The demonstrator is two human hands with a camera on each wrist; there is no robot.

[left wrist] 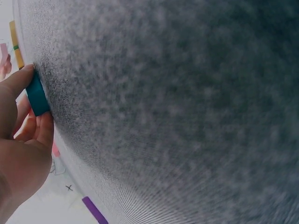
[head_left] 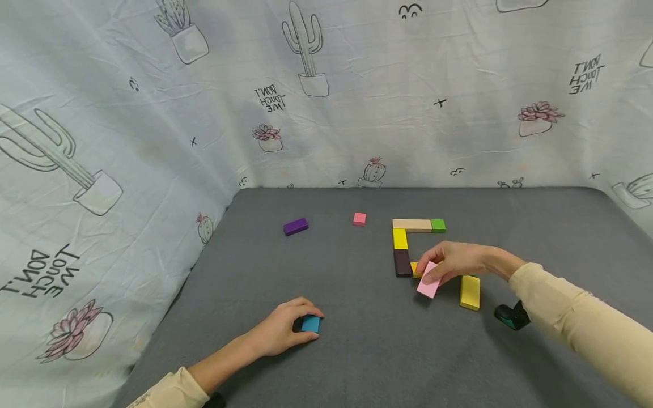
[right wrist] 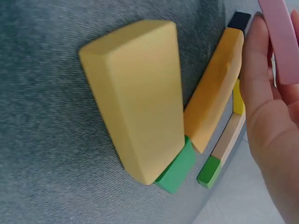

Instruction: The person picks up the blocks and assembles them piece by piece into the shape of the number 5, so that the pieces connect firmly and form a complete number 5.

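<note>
My left hand (head_left: 285, 328) pinches a blue block (head_left: 310, 323) between thumb and fingers, low at the grey tabletop. In the right hand (head_left: 456, 262), a pink block (head_left: 429, 280) is held tilted, just in front of a row of laid blocks. That row runs from a beige block (head_left: 412, 225) with a green block (head_left: 437, 225) at its end, down through a yellow block (head_left: 400, 238) and a dark block (head_left: 402, 263), to an orange block (right wrist: 215, 88) partly behind the right hand. A second green block (right wrist: 176, 170) touches a larger yellow block (right wrist: 140, 98).
A purple block (head_left: 296, 226) and a small coral-pink cube (head_left: 359, 219) lie apart on the grey table (head_left: 326, 255), toward its back. A black strap-like object (head_left: 512, 316) shows under the right forearm. White cloth (head_left: 357, 113) with cactus drawings hangs behind.
</note>
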